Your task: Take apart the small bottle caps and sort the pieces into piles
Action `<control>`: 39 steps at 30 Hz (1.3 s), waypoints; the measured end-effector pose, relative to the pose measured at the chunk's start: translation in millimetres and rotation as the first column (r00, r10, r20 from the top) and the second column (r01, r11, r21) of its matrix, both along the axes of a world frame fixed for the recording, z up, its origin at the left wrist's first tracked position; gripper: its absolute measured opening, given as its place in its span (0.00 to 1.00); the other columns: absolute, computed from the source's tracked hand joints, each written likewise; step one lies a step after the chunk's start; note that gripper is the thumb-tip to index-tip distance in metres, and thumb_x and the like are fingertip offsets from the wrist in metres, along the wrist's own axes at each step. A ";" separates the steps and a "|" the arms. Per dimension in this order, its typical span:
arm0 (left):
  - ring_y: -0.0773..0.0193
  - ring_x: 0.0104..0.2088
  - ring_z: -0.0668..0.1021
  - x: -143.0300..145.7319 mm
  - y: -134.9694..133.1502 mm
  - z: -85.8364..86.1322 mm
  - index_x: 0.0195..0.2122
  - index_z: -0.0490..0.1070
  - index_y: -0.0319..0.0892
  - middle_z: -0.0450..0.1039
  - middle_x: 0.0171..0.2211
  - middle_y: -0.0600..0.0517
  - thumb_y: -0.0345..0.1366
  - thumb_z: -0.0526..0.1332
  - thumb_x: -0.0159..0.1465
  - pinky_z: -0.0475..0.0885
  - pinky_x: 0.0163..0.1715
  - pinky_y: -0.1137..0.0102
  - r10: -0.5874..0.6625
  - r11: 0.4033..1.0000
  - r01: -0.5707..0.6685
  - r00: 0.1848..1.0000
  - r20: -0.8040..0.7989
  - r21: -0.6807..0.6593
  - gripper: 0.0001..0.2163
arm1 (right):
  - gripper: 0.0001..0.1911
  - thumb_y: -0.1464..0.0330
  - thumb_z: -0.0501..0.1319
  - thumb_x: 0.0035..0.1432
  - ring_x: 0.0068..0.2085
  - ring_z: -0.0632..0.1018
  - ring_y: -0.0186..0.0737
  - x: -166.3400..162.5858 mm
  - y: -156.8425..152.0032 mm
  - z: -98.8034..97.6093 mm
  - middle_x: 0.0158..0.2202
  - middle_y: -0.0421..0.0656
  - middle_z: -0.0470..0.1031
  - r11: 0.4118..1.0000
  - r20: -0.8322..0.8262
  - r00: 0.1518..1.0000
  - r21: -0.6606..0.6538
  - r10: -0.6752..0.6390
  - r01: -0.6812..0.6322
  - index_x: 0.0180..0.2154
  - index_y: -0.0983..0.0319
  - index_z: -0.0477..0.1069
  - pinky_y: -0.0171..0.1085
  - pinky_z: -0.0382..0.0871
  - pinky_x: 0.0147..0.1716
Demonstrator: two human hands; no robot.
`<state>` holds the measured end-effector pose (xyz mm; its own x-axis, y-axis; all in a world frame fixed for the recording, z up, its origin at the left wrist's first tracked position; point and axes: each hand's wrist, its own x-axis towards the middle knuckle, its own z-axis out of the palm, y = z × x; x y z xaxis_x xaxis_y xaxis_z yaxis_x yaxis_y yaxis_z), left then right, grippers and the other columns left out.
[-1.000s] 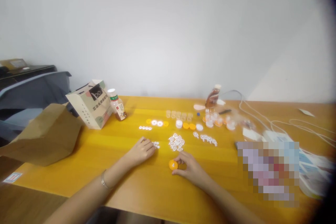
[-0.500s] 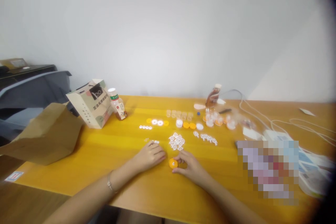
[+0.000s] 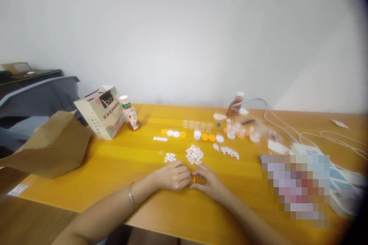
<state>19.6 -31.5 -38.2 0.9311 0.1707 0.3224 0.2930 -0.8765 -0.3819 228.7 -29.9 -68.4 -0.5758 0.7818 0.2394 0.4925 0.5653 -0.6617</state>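
Between thumb and fingers, my right hand (image 3: 209, 182) grips a small round orange plastic piece (image 3: 193, 179) near the table's front. My left hand (image 3: 174, 176) is up against that piece from the left with its fingers curled. Its fingertips are hidden, so I cannot tell what they pinch. Just beyond the hands lies a pile of white wheel-shaped plastic parts (image 3: 194, 155). A cluster of small white round pieces (image 3: 170, 157) sits behind my left hand. Farther back are white and orange discs (image 3: 173, 133) in a row, and more discs (image 3: 208, 137) to the right.
Clear little cups (image 3: 197, 125) stand in a row at the back. Two drink bottles (image 3: 130, 113) (image 3: 235, 105), a paper gift bag (image 3: 100, 113) and a brown paper bag (image 3: 54, 143) stand around. White cables (image 3: 283, 124) and a power strip (image 3: 306, 149) lie on the right.
My left hand has moved right to the orange piece held by my right hand. The small white pieces behind it now show more fully. The right hand has hardly moved.
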 end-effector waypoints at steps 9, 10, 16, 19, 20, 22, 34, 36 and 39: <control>0.66 0.31 0.71 0.8 4.7 -1.4 0.34 0.68 0.36 0.70 0.31 0.48 0.30 0.52 0.65 0.63 0.30 0.70 -0.042 0.999 0.043 0.999 0.023 -0.021 0.07 | 0.12 0.61 0.67 0.45 0.31 0.69 0.38 -1.5 -0.5 2.4 0.27 0.39 0.67 1.000 -0.011 1.000 0.006 -0.015 0.015 0.28 0.60 0.69 0.37 0.63 0.32; 0.66 0.31 0.71 1.7 5.5 -2.2 0.34 0.68 0.37 0.70 0.31 0.48 0.30 0.52 0.65 0.62 0.30 0.70 -0.038 0.999 0.039 0.999 0.030 -0.036 0.07 | 0.12 0.60 0.67 0.45 0.31 0.69 0.38 -1.6 -0.5 2.3 0.27 0.39 0.67 1.000 -0.012 1.000 0.009 -0.017 0.017 0.28 0.60 0.69 0.37 0.63 0.32; 0.67 0.31 0.71 -1.4 7.1 0.1 0.33 0.68 0.39 0.70 0.30 0.50 0.32 0.51 0.66 0.61 0.32 0.70 0.022 0.995 -0.016 0.998 0.066 -0.097 0.08 | 0.12 0.59 0.67 0.45 0.31 0.70 0.39 -0.9 -0.6 2.2 0.28 0.40 0.68 1.000 -0.013 1.000 -0.012 -0.017 0.017 0.29 0.59 0.71 0.37 0.64 0.33; 0.66 0.33 0.71 -26.4 12.4 5.6 0.37 0.68 0.39 0.71 0.32 0.48 0.31 0.51 0.66 0.62 0.34 0.69 0.102 0.992 -0.091 0.987 0.122 -0.089 0.07 | 0.13 0.59 0.67 0.46 0.33 0.71 0.40 -0.4 -1.5 4.0 0.29 0.41 0.69 0.999 -0.007 1.000 -0.050 -0.016 0.016 0.32 0.58 0.72 0.38 0.64 0.34; 0.65 0.33 0.71 -38.8 15.6 7.1 0.38 0.67 0.39 0.72 0.32 0.48 0.31 0.51 0.66 0.62 0.34 0.69 0.146 0.987 -0.134 0.978 0.150 -0.087 0.07 | 0.12 0.60 0.67 0.46 0.33 0.71 0.40 -0.3 -1.8 4.8 0.30 0.41 0.70 0.998 -0.005 1.000 -0.060 -0.019 0.018 0.32 0.59 0.72 0.38 0.64 0.34; 0.65 0.33 0.71 -65.7 23.2 8.4 0.37 0.68 0.39 0.72 0.33 0.48 0.32 0.52 0.66 0.61 0.33 0.69 0.256 0.966 -0.240 0.943 0.213 -0.097 0.07 | 0.12 0.60 0.67 0.46 0.34 0.71 0.40 -0.5 -2.5 6.7 0.30 0.41 0.70 0.997 0.000 1.000 -0.071 -0.023 0.023 0.32 0.59 0.72 0.38 0.64 0.35; 0.67 0.32 0.71 -108.3 44.1 -6.2 0.35 0.69 0.39 0.71 0.31 0.50 0.34 0.46 0.69 0.60 0.35 0.70 0.372 0.926 -0.361 0.922 0.104 -0.112 0.13 | 0.10 0.64 0.66 0.46 0.34 0.70 0.39 0.0 -3.4 10.8 0.30 0.40 0.69 0.997 0.024 1.000 -0.073 -0.007 0.009 0.33 0.58 0.71 0.38 0.64 0.35; 0.67 0.33 0.71 -108.0 43.3 -6.5 0.36 0.69 0.39 0.71 0.31 0.49 0.33 0.45 0.69 0.61 0.35 0.70 0.361 0.930 -0.351 0.929 0.079 -0.111 0.13 | 0.10 0.64 0.66 0.46 0.33 0.70 0.39 -0.2 -3.5 10.9 0.30 0.40 0.69 0.998 0.027 1.000 -0.069 -0.009 0.011 0.33 0.58 0.71 0.38 0.64 0.35; 0.66 0.34 0.71 -110.0 41.4 -5.6 0.38 0.68 0.39 0.71 0.32 0.48 0.33 0.46 0.69 0.61 0.36 0.69 0.372 0.924 -0.365 0.927 0.050 -0.111 0.12 | 0.10 0.64 0.66 0.46 0.33 0.70 0.39 -0.5 -4.2 11.9 0.31 0.40 0.69 0.997 0.015 1.000 -0.071 -0.006 0.007 0.33 0.58 0.71 0.38 0.64 0.35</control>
<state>-90.4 9.9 -43.8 0.7725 0.5316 0.3473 0.6250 -0.7333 -0.2678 228.2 -34.1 -56.6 -0.5740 0.8001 0.1744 0.5060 0.5140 -0.6927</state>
